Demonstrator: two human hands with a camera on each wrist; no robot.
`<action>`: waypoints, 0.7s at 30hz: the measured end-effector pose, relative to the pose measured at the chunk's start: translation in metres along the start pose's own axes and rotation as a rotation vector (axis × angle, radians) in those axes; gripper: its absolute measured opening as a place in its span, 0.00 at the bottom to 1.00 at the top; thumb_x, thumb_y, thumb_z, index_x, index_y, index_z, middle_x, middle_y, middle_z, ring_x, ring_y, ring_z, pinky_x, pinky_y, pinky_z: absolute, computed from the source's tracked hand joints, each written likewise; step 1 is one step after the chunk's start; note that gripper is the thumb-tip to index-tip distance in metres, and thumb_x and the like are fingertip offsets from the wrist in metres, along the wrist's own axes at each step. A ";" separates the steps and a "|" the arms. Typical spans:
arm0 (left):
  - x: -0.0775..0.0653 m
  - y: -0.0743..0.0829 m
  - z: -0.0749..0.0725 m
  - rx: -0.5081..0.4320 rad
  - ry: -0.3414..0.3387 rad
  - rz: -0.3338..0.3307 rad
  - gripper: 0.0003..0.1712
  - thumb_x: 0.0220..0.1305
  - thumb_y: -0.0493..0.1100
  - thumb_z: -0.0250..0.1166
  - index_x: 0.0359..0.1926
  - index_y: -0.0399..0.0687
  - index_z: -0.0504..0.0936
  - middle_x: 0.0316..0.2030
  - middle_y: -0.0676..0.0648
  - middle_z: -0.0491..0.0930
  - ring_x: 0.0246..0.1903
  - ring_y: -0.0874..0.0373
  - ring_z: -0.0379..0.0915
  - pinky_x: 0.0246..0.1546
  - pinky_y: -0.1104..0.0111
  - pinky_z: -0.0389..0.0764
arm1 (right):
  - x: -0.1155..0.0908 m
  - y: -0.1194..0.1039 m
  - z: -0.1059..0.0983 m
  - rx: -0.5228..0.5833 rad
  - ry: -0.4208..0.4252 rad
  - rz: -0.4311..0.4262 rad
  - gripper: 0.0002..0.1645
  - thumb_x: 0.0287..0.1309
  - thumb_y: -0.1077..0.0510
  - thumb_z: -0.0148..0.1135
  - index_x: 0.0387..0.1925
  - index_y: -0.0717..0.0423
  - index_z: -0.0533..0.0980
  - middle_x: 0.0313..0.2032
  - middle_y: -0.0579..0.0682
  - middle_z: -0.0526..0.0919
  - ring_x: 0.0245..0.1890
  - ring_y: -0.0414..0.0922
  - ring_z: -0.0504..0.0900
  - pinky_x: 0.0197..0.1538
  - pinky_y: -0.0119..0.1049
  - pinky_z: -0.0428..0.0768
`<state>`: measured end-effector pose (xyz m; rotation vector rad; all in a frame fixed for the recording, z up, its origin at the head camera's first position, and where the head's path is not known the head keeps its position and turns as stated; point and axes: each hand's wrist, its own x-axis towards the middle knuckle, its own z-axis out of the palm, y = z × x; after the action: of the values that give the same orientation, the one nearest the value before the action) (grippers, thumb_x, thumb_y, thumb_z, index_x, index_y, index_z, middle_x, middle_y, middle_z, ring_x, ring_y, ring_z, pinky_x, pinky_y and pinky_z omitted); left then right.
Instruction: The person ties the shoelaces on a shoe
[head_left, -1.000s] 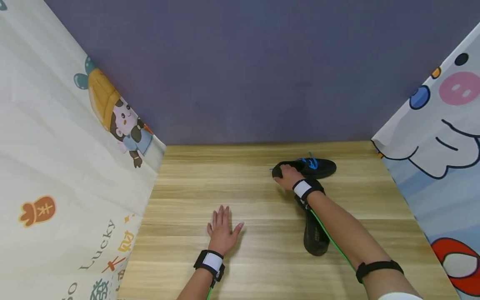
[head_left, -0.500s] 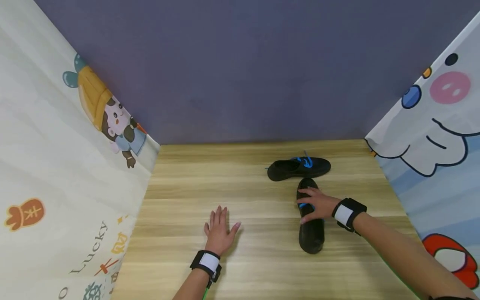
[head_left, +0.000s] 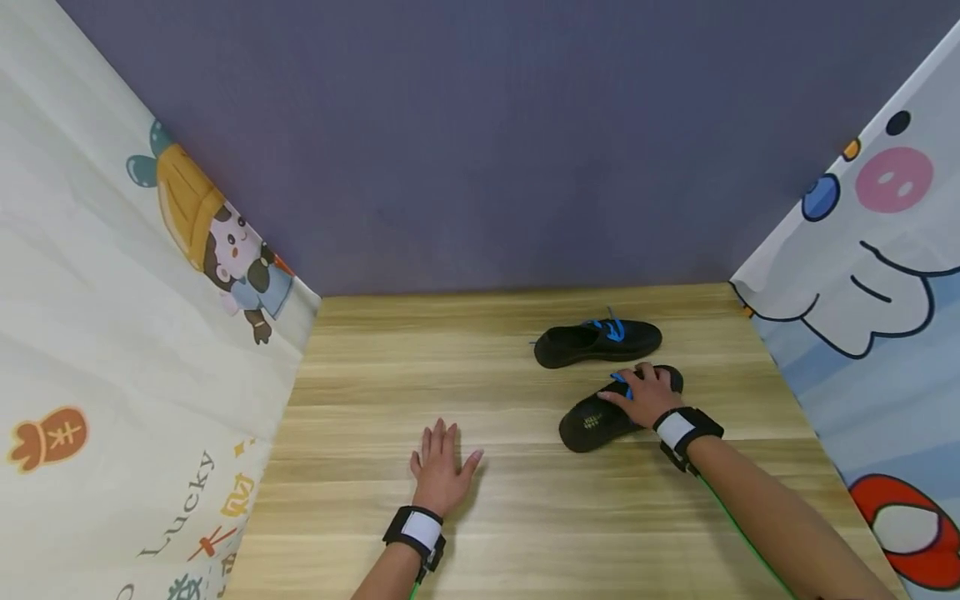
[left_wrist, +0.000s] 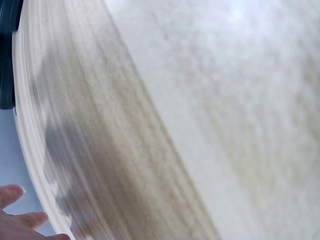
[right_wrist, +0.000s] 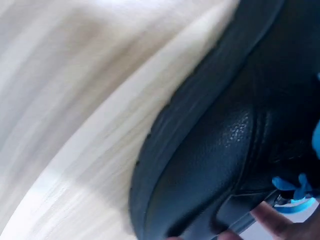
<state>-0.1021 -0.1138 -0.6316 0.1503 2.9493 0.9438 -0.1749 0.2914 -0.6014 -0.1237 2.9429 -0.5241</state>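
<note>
The right hand holds the near shoe across its front, by blue laces. That shoe sits slantwise on the counter, just before the far shoe. The left hand's grip is wide, palm down, fingers spread, apart from both shoes.

the wood-grained worktop is streaked from left to right. near its far edge, right of centre, a black shoe with blue laces is set, toe rightward. just in front, a second black shoe is placed slantwise, gripped by the right hand; whether its sole is fully rested there cannot be told.
</note>
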 end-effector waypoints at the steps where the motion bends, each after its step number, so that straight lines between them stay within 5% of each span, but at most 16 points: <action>1: 0.001 0.001 0.000 -0.001 0.002 0.003 0.40 0.70 0.62 0.60 0.71 0.40 0.66 0.74 0.34 0.55 0.73 0.31 0.46 0.62 0.27 0.49 | 0.003 0.001 -0.001 0.001 0.003 0.017 0.49 0.64 0.23 0.47 0.68 0.57 0.68 0.65 0.74 0.59 0.62 0.81 0.54 0.46 0.79 0.68; 10: 0.033 0.023 -0.003 0.007 0.056 0.127 0.41 0.69 0.61 0.61 0.72 0.43 0.64 0.74 0.34 0.56 0.73 0.30 0.46 0.60 0.26 0.52 | 0.010 0.006 -0.010 0.035 0.016 0.039 0.50 0.65 0.24 0.48 0.70 0.59 0.65 0.66 0.76 0.56 0.64 0.81 0.52 0.52 0.79 0.64; 17: 0.085 0.067 -0.011 0.091 0.012 0.258 0.44 0.68 0.64 0.61 0.76 0.49 0.59 0.76 0.38 0.52 0.74 0.32 0.45 0.60 0.28 0.56 | 0.000 -0.005 -0.019 0.134 0.164 -0.050 0.46 0.68 0.38 0.58 0.73 0.63 0.57 0.65 0.77 0.56 0.65 0.79 0.54 0.66 0.72 0.49; 21: 0.113 0.097 -0.010 0.118 -0.035 0.323 0.45 0.66 0.63 0.64 0.77 0.53 0.57 0.77 0.39 0.50 0.75 0.34 0.44 0.62 0.31 0.57 | -0.010 -0.015 -0.023 0.163 0.259 -0.116 0.45 0.66 0.46 0.64 0.73 0.62 0.56 0.64 0.77 0.57 0.62 0.80 0.58 0.64 0.73 0.52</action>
<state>-0.2075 -0.0294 -0.5681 0.6561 3.0031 0.7813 -0.1684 0.2864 -0.5735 -0.2252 3.1380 -0.8548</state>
